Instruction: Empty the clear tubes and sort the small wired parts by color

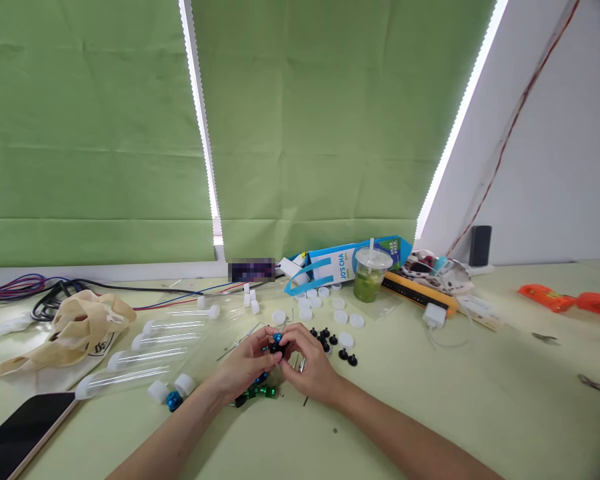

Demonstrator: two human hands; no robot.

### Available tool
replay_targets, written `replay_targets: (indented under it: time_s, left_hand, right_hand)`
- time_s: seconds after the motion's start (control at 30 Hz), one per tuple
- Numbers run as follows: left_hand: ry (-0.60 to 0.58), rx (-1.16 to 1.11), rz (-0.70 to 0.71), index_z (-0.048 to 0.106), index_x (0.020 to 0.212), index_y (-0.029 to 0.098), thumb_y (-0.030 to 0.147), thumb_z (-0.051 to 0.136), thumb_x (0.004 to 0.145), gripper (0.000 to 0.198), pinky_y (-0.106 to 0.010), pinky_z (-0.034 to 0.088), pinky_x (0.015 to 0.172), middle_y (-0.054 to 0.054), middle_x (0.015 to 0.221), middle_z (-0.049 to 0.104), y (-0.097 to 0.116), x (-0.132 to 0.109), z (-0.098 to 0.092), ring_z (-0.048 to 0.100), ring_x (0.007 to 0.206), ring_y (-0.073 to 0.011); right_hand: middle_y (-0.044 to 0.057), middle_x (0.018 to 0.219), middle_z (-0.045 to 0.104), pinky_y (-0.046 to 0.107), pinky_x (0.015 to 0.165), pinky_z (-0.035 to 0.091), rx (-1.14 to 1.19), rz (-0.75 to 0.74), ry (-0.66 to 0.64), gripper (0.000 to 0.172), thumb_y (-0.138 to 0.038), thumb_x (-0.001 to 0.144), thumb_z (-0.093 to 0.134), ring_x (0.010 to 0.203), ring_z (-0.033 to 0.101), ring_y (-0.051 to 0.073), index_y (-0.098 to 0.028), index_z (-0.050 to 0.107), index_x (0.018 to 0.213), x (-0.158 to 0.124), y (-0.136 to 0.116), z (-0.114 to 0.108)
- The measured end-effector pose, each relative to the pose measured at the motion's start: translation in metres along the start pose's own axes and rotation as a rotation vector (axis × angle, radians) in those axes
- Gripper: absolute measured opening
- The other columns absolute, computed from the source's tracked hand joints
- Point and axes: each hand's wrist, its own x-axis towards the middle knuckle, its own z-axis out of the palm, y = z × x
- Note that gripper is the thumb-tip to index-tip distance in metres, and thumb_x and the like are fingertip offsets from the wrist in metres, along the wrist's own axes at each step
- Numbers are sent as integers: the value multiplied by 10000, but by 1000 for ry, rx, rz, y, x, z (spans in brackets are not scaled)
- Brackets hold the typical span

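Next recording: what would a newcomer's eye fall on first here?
The big green blinds fill the upper half. Below them, at the middle of the table, the left hand and right hand pinch a small blue and black part together. Clear tubes with white caps lie to their left, and a cup of green drink stands behind.
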Motion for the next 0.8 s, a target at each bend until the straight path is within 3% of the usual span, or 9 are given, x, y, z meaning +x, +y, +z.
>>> replay_targets:
  time_s: [0.2,0.47,0.57,0.7,0.8]
  left_hand:
    - [-3,152,47,519,957,201,273,672,708,301,-268,402,736,-29,935,550,4,-2,4,516,857,-156]
    - [37,303,159,485,906,195,385,555,806,226,-257,423,737,-19,901,528,-3,2,3,531,835,-145]
    - [69,322,197,467,884,195,379,535,821,206,-228,427,662,-6,861,514,-8,4,1,540,779,-130]
    - [147,393,155,439,871,205,406,488,840,209,-188,351,468,37,728,493,-10,4,2,481,539,-82]
    - [198,466,150,425,850,212,413,436,862,202,-194,348,463,52,649,494,-9,1,7,488,505,-91]
  right_hand:
    - [52,967,461,242,646,516,42,32,-27,321,-38,665,479,801,547,137,-216,490,932,-1,1,1]
    - [43,960,442,239,662,519,173,137,-32,234,-66,708,492,796,543,127,-211,527,888,-1,1,4]
    - [25,936,471,236,608,517,368,268,-12,184,-119,736,523,723,565,113,-221,508,889,0,1,9]
    - [-31,738,510,240,571,509,658,394,-38,207,-182,767,551,654,588,117,-234,468,949,0,3,14]
    - [-16,858,515,229,541,501,739,404,15,249,-223,758,599,624,579,94,-238,469,969,-1,4,17]
